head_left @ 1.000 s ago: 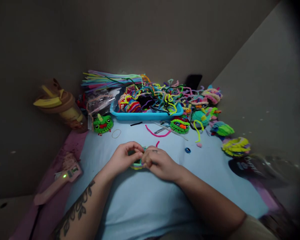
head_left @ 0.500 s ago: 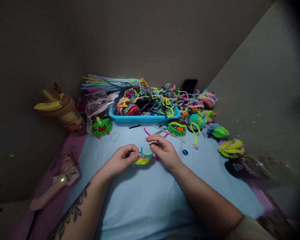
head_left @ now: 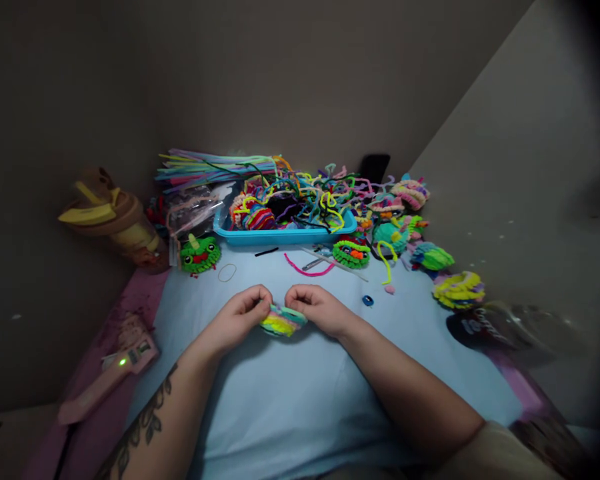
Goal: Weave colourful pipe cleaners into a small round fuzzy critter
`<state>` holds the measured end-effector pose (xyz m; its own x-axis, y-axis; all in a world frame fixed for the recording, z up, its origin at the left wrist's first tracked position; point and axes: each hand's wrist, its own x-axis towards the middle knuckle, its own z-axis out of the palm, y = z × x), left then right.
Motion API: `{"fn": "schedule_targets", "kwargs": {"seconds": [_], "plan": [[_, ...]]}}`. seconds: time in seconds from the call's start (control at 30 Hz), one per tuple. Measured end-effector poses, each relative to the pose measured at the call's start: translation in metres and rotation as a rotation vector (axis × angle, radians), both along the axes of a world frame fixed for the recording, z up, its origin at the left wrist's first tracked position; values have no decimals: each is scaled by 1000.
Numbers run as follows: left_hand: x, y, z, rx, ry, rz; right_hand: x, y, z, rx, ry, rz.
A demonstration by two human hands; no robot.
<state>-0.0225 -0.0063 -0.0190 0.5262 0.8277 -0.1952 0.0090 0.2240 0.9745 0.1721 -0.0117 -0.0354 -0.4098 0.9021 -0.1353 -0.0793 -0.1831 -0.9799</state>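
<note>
Between my hands, a small rounded pipe-cleaner piece [head_left: 282, 323] in yellow, pink and mint green is held over the blue cloth. My left hand [head_left: 250, 311] pinches its left edge between thumb and fingers. At the upper right edge, my right hand [head_left: 314, 307] is closed on the same piece, its fingertips partly hiding the rim. Beyond them a bent magenta pipe cleaner [head_left: 307, 272] lies on the cloth, beside a pair of tweezers or similar thin grey tool [head_left: 312, 264]. A small blue ring-like item [head_left: 368, 301] sits to the right.
A blue tray [head_left: 280, 237] heaped with pipe cleaners stands at the back. Green faced figures [head_left: 201, 255] and other fuzzy pieces [head_left: 459, 290] surround it. A pink glue gun [head_left: 113, 380] and a lidded tumbler [head_left: 125, 223] are left; a clear cup [head_left: 500, 327] lies right.
My right hand has come down and left onto the pipe-cleaner piece. The magenta pipe cleaner now lies free on the cloth, away from the right hand. The piece has tilted.
</note>
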Motion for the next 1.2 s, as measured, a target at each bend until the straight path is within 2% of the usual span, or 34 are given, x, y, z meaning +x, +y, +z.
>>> {"fn": "schedule_targets", "kwargs": {"seconds": [0.1, 0.23, 0.53, 0.67, 0.73, 0.83, 1.03, 1.2], "plan": [[2, 0, -3, -15, -10, 72, 1, 0, 4, 37, 15, -50], [3, 1, -5, -15, 47, 122, 1, 0, 4, 15, 21, -31], [5, 2, -4, 73, 100, 223, -3, -2, -12, 10, 80, -96], [5, 2, -2, 206, 159, 178, -4, -5, -7, 82, -65, -124], [5, 1, 0, 315, 233, 124, -4, -6, -4, 136, -159, -156], [6, -1, 4, 449, 365, 110, -6, -8, -1, 177, -242, -157], [6, -2, 7, 503, 481, 102, -7, -9, 3, 240, -333, -185], [5, -3, 8, 539, 497, 50, -5, -10, 9, 493, -398, -199]]}}
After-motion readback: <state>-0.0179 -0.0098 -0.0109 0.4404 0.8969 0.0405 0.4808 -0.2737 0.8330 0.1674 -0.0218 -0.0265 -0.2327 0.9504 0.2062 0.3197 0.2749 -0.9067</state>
